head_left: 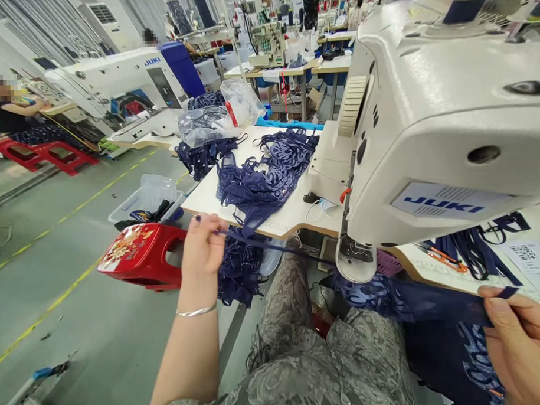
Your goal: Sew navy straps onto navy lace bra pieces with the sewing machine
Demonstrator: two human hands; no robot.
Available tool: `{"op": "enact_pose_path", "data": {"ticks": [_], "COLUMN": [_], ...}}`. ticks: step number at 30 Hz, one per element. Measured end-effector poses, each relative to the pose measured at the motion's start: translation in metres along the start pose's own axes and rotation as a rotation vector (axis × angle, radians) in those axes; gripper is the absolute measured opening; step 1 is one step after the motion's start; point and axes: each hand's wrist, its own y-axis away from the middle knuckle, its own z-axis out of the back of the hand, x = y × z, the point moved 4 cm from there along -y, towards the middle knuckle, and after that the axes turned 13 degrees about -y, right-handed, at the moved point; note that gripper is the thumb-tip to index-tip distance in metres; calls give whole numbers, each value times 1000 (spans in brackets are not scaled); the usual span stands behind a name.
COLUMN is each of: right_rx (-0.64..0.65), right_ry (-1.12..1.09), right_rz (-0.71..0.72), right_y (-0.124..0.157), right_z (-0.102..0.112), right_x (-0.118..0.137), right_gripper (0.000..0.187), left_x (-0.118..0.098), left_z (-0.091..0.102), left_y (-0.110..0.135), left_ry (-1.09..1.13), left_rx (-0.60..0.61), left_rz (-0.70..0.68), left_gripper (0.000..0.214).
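My left hand (204, 243) pinches the end of a narrow navy strap (271, 247), pulled taut toward the sewing machine (431, 143). On the other side, my right hand (518, 330) grips the wing of a navy bra (437, 302) between thumb and fingers. Its patterned cup lies below the machine's sewing end, over my lap. Where the strap joins the bra is hidden behind the machine head. More navy patterned fabric (477, 358) hangs beneath my right hand.
Navy bras (269, 179) lie piled on the white table (203, 196). A red stool (143, 254) and a clear plastic bin (130, 201) stand left. Orange-handled snips (447, 258) and navy straps (469, 251) lie right. Another person (10, 111) sits far left.
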Motion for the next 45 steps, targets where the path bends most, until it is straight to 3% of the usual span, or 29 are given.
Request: {"op": "enact_pose_path", "data": {"ticks": [1, 3, 5, 6, 7, 9, 14, 17, 21, 25, 28, 31, 36, 38, 42, 45], "right_rx": [-60, 13, 192, 298, 378, 474, 527, 526, 542, 540, 535, 601, 709, 728, 583, 431], "right_ry": [-26, 40, 147, 189, 220, 241, 311, 375, 345, 340, 332, 273, 305, 328, 367, 324], "right_rz": [-51, -80, 58, 158, 253, 430, 673, 693, 681, 666, 644, 610, 264, 232, 331, 284], "right_y": [8, 23, 35, 40, 44, 51, 58, 59, 60, 61, 62, 60, 50, 49, 47, 43], "right_z": [-9, -37, -67, -81, -94, -112, -130, -132, -132, -136, -138, -136, -127, -125, -125, -121], "right_x": [4, 17, 36, 47, 56, 71, 81, 75, 69, 67, 67, 70, 64, 61, 59, 59], "right_gripper": [18, 20, 18, 15, 13, 12, 18, 19, 27, 24, 21, 25, 31, 25, 16, 13], "left_x": [-3, -5, -5, -4, -4, -5, -13, -15, -18, -19, -22, -23, -22, -22, -23, -27], "left_z": [-19, -61, -101, -120, -135, -152, -162, -161, -160, -161, -162, -162, -164, -165, -168, -167], "left_y": [11, 40, 76, 96, 113, 134, 145, 146, 155, 163, 166, 166, 166, 167, 167, 166], "left_ry": [18, 22, -6, -52, -115, -273, -526, -673, -948, -1132, -1172, -1165, -1112, -1078, -1039, -993], "left_rx": [64, 243, 474, 678, 794, 888, 865, 803, 730, 696, 682, 673, 685, 697, 681, 619], "left_rz": [14, 63, 113, 134, 124, 41, -222, -452, -906, -1136, -1205, -1174, -1133, -1131, -1095, -1061], "left_gripper": [31, 28, 30, 30, 29, 28, 22, 19, 22, 20, 16, 16, 9, 11, 18, 21]}}
